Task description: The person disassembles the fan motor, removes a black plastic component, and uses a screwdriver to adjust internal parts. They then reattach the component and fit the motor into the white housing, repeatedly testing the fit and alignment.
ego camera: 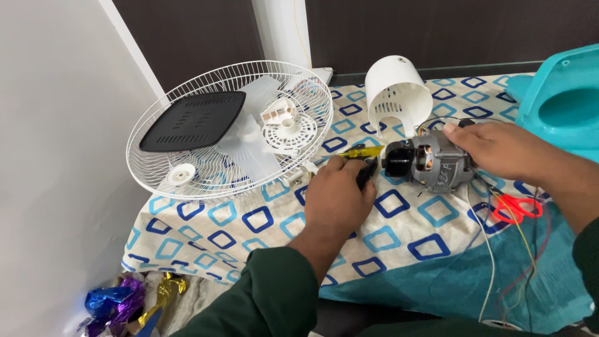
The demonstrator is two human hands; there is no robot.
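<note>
— Nearest, what's that left hand doing?

— Knuckles up, its fingers curled round a yellow-and-black-handled tool, tip towards the grey metal fan motor.

— And the right hand?

— Reaching in from the right, fingers closed over the motor's rear end.

— Where's the motor?

— On the blue-and-white patterned cloth, long axis lying left to right, black shaft end facing the left hand.

— Anything beside it?

— Red-handled scissors just right; white wire fan guard well left.
</note>
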